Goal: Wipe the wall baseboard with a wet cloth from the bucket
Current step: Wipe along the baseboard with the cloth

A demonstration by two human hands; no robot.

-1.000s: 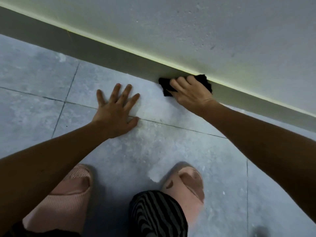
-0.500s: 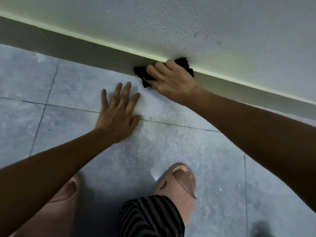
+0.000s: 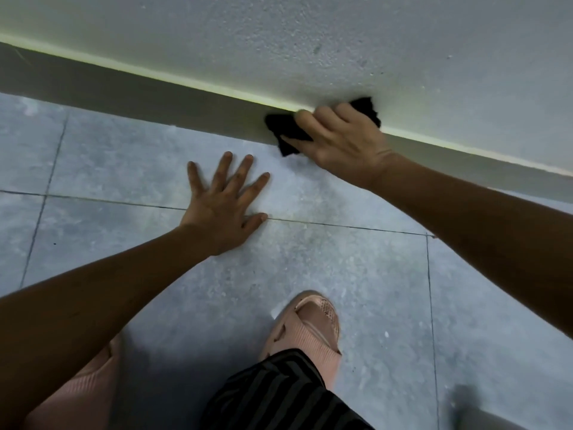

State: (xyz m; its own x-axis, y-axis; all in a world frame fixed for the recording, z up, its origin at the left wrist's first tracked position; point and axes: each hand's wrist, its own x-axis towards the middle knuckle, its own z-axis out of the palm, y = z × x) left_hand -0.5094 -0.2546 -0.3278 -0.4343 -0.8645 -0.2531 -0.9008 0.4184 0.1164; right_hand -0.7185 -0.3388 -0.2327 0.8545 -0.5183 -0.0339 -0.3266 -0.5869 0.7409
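Note:
A dark grey baseboard (image 3: 155,94) runs along the foot of a textured pale wall (image 3: 310,41), with a light strip along its top edge. My right hand (image 3: 341,138) presses a black cloth (image 3: 283,128) against the baseboard right of centre. The cloth sticks out to the left of my fingers and also above them. My left hand (image 3: 223,206) lies flat on the grey tiled floor (image 3: 310,268), fingers spread, holding nothing, a hand's width in front of the baseboard. No bucket is in view.
My right foot in a pink slipper (image 3: 313,324) stands on the tiles below my hands. A striped trouser leg (image 3: 279,395) covers its heel. The other pink slipper (image 3: 83,389) shows at the bottom left under my left forearm.
My right hand slid the cloth left along the baseboard, towards my left hand, then back to the right. The left hand stayed planted on the floor.

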